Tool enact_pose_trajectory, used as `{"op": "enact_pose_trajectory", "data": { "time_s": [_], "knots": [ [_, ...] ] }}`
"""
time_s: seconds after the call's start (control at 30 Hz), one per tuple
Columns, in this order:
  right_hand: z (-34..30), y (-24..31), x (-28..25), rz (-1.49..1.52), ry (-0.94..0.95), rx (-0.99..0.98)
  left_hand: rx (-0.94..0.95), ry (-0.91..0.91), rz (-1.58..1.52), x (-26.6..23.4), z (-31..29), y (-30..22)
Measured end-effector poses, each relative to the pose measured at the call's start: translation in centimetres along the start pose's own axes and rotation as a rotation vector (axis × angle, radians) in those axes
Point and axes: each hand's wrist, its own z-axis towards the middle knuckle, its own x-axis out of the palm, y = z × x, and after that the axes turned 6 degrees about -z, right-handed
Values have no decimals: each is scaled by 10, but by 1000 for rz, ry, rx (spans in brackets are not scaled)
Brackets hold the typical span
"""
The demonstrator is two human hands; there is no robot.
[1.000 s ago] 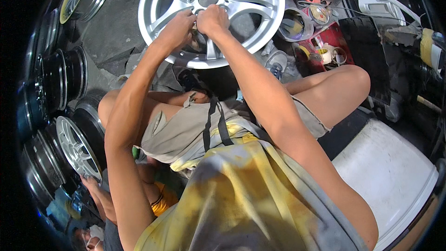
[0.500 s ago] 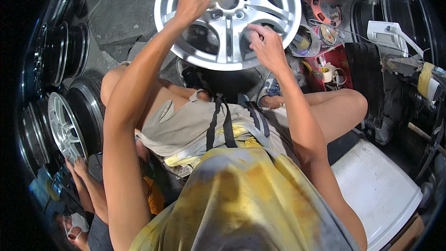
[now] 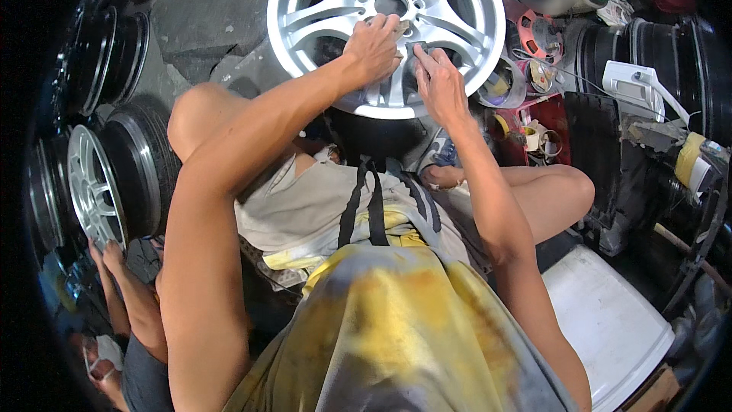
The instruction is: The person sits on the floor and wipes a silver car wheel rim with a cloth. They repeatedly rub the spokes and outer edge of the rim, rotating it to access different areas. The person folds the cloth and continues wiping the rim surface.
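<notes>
A silver multi-spoke alloy wheel rim (image 3: 286, 23) is in front of me at the top of the view, its near edge over my feet. My left hand (image 3: 371, 49) is closed on a tan folded cloth or pad (image 3: 402, 28), just below the centre hole. What it is made of is hard to tell. Close by on the right, my right hand (image 3: 441, 88) reaches over the rim's near edge. Its fingertips press a small dark grey piece (image 3: 413, 49) against a spoke; the kind is unclear.
More rims and a tyre (image 3: 156, 160) line the left side. There another person's hands (image 3: 107, 252) hold a silver rim (image 3: 95, 183). On the right are a clear tub (image 3: 503, 84), a red box with tape rolls (image 3: 545, 141), black rims (image 3: 648, 46) and a white lid-like panel (image 3: 610, 328).
My left hand has moved right and nearer with the tan pad, from the upper left spoke to below the centre hole. The rim sits slightly further right and up in view.
</notes>
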Motion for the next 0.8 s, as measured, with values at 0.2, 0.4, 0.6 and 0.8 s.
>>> {"op": "enact_pose_trajectory", "data": {
  "time_s": [0.2,0.4,0.6,0.8],
  "knots": [
    [8,-7,-14,-80,45,-63,15,117,-23,-2,3,-1],
    [29,-16,-31,-135,116,-165,249,626,-146,-46,-34,-39],
    [85,-1,0,-294,172,-532,197,711,-282,-88,-69,-52],
    [104,1,17,-515,509,-570,198,721,-236,-90,-71,-59]
  ]
}}
